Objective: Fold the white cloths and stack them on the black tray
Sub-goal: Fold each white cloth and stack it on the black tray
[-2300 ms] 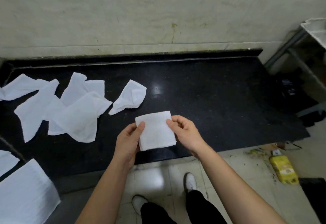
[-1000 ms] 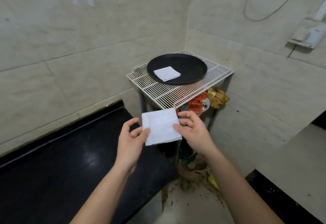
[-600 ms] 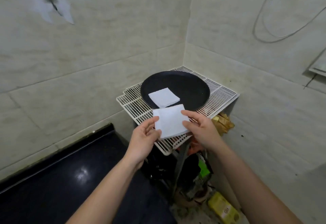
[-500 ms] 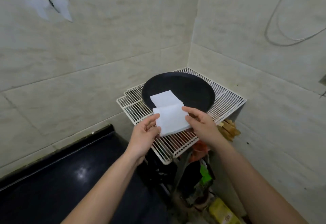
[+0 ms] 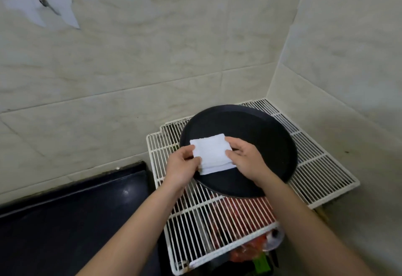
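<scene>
A round black tray sits on a white wire rack. Over the tray's left part lies a folded white cloth, squarely over another folded cloth whose lower edge shows beneath it. My left hand pinches the top cloth's left edge. My right hand holds its right edge, fingers curled onto it. Whether the top cloth rests fully on the lower one I cannot tell.
The white wire rack stands in the wall corner, tiled walls close behind and to the right. A black counter lies to the left and lower. Red packets and clutter sit under the rack.
I turned from the counter to the rack and carried the folded cloth forward. It has come down over the cloth that lay in the tray.
</scene>
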Available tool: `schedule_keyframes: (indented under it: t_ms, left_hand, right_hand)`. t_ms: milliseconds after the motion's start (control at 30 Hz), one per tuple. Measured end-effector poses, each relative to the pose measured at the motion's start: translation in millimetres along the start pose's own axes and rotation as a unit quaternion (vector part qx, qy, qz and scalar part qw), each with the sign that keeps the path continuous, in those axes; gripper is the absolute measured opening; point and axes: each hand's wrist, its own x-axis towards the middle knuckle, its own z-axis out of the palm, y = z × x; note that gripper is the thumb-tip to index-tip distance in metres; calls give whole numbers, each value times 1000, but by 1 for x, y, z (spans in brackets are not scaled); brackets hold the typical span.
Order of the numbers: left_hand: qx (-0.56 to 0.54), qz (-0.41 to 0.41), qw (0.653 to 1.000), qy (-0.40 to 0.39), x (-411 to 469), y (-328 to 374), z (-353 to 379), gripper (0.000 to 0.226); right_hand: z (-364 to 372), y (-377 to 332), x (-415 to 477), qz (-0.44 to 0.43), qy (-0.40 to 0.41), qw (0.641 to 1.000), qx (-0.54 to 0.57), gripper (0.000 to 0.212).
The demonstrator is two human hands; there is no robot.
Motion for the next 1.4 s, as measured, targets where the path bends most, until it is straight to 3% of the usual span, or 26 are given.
schedule_keyframes:
  t_ms: [267,500,600,667,733,800,867,933,1233,1400]
  left_hand:
    - [102,0,995,2,6,-8,2,46]
    - [233,56,971,6,4,-8,10,42]
    - [203,64,977,-10,3,-4,4,39]
    - [172,94,980,31,-4,2,-7,33]
    - [218,174,954,108,-17,2,-23,37]
    - [371,220,885,177,-32,-6,-45,53]
    - [474,200,826,228,-46,-21,-73,63]
    - [509,180,803,252,-65,-34,-98,68]
    - [524,-18,785,331,-177,-126,-208,82]
    - [532,-63,763,362,-237,-157,-282,80]
  right_hand:
    - [-10,20,12,22,0,999,42,39]
    - [-5,27,10,-18,5,996,-84,44]
    - [-8,25,5,-36,18,992,-123,43]
    - [-12,20,0,-69,72,982,-163,43]
    - [-13,12,-7,-105,119,967,-199,47]
    - [-6,1,-13,-139,129,949,-250,54]
    - [11,-10,-17,-189,113,927,-305,59]
    - [34,-20,-20,-224,76,911,-339,64]
    - [194,-60,-81,-355,-102,847,-383,80]
    - [283,-81,-125,-391,-158,826,-373,83]
